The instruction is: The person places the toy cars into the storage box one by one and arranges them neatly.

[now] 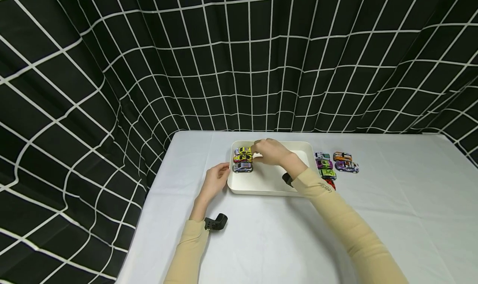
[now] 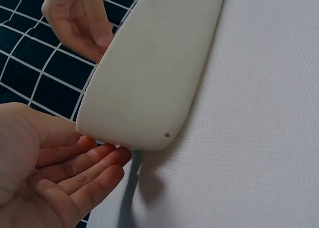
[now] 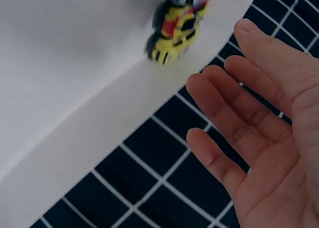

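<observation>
On the worktop (image 1: 254, 234), in the head view, three toy cars (image 1: 242, 158) are lined up inside a white tray (image 1: 270, 183), the right hand (image 1: 272, 152) poised beside them, other cars (image 1: 328, 174) outside. At the left wrist, the tray is touched by the loosely spread left hand (image 2: 45, 188); at the right, parted fingers (image 3: 207, 96) are shown, nothing gripped.

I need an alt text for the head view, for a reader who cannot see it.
A person's right hand is over a white tray, close to three toy cars lined up inside its left end; the left hand is at the tray's left side. Six more toy cars show on the white table, right of the tray.
</observation>
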A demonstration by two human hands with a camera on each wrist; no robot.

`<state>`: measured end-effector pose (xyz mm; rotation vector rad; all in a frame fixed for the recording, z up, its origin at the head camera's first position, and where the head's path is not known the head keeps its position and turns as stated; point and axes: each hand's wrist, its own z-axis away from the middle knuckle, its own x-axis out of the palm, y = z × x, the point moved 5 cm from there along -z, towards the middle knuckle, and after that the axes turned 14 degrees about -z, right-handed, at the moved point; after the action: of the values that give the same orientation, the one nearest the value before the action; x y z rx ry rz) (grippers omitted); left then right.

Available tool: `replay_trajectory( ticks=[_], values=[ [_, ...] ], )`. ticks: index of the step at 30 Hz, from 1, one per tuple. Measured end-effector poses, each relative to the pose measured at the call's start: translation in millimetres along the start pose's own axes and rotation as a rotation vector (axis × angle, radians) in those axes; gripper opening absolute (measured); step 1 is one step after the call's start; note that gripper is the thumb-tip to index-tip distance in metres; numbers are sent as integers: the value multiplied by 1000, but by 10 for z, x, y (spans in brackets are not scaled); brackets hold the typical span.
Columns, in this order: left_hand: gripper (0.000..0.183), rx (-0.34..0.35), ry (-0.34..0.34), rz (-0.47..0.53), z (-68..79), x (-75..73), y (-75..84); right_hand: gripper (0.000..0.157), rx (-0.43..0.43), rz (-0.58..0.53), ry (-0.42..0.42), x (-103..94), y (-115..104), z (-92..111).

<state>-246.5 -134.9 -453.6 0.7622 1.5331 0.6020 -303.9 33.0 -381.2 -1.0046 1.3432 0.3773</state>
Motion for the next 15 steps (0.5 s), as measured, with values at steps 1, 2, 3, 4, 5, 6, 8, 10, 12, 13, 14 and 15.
replay_trajectory(
  ticks=[1, 2, 3, 4, 5, 6, 8, 10, 12, 13, 14, 15],
  values=[
    [29, 2, 1, 0, -2, 1, 2, 16, 2, 5, 8, -30, 10, 28],
    [29, 2, 2, 1, -3, 2, 1, 18, 5, 12, 13, -56, 21, 55],
    [29, 4, 4, 0, -3, -1, 3, 18, 5, 13, 20, -80, 28, 81],
    [29, 6, 4, 0, -3, -2, -1, 18, 7, 16, 24, -102, 38, 106],
    [29, 10, 5, 0, 0, -5, 1, 17, 9, 18, 29, -123, 48, 133],
    [29, 13, 4, 0, 2, -7, 1, 16, 12, 20, 35, -145, 58, 160],
    [29, 18, 4, 3, 4, -5, -2, 15, 12, 18, 49, -189, 78, 219],
    [29, 21, 2, 5, 6, 0, -1, 14, 10, 23, 65, -235, 104, 284],
    [29, 22, 1, 7, 6, 4, 2, 13, 5, 24, 84, -282, 127, 351],
    [29, 22, 2, 6, 6, 6, 2, 13, 3, 20, 92, -305, 139, 384],
    [29, 19, 1, 6, 4, 9, 1, 12, 0, 18, 101, -326, 151, 417],
    [29, 15, 2, 6, 3, 11, 2, 12, -1, 15, 109, -345, 167, 451]
  ],
)
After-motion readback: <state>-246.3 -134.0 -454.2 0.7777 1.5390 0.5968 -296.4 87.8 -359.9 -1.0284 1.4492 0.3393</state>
